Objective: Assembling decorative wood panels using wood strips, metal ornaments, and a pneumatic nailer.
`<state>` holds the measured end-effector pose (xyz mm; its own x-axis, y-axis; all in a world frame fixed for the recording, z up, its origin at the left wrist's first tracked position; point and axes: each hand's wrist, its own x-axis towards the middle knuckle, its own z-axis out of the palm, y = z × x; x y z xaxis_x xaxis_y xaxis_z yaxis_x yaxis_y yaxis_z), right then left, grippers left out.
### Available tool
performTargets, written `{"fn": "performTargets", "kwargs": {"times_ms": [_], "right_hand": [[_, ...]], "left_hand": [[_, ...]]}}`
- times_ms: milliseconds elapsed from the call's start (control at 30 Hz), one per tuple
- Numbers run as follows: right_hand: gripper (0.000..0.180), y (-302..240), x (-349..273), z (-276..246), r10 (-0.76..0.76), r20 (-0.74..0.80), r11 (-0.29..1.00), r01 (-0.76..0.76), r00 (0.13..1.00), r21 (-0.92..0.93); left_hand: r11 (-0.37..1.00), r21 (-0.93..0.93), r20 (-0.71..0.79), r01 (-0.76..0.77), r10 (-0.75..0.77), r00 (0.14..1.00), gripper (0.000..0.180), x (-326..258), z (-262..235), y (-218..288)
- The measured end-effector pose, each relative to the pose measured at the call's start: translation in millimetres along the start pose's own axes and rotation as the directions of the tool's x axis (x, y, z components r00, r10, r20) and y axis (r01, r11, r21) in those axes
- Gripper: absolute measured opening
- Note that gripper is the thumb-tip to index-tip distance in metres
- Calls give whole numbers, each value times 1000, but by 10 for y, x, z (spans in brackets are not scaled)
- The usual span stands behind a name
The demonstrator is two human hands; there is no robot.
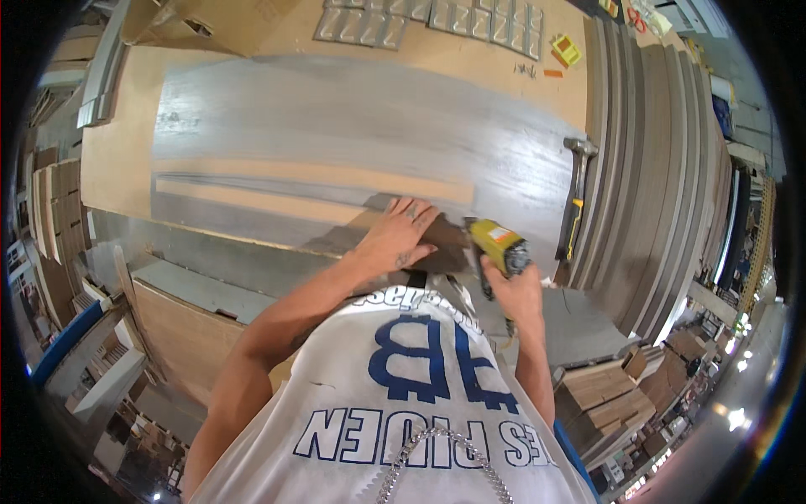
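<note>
My left hand lies spread and flat on a dark brown wood piece near the table's front edge, pressing against its top. Just right of it, my right hand is wrapped round the handle of a yellow-green and black nail gun. The tool's nose points left and away, close to the brown piece's right end; whether it touches cannot be made out. Long, pale wood strips with grey edges run leftward from under my left hand along the worktop.
A grey sheet covers much of the wooden table. A hammer lies at right, beside stacked long boards. Metal plates, a yellow plastic piece and a cardboard box sit along the far side.
</note>
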<state>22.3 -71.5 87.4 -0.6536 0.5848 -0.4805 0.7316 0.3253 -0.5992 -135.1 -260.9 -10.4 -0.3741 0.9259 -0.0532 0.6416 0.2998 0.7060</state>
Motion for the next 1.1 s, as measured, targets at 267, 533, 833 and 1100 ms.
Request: {"fn": "performTargets", "kwargs": {"times_ms": [267,533,833,1100], "right_hand": [[57,374,330,-48,-201,-333,869,11,921,-495],[73,834,234,414,-144,-398,927,-17,906,-374],[78,911,215,429,-223,-469,929,41,855,-367],[76,944,226,408,-219,-488,923,17,845,-384]], "left_hand": [[944,-65,-450,323,-317,835,44,967,-752,-876],[856,439,-328,274,-131,936,94,2009,-1617,-1521],[852,514,-38,101,-94,995,117,2151,-1677,-1919],[829,558,45,31,-68,997,121,2258,-1680,-1783]]}}
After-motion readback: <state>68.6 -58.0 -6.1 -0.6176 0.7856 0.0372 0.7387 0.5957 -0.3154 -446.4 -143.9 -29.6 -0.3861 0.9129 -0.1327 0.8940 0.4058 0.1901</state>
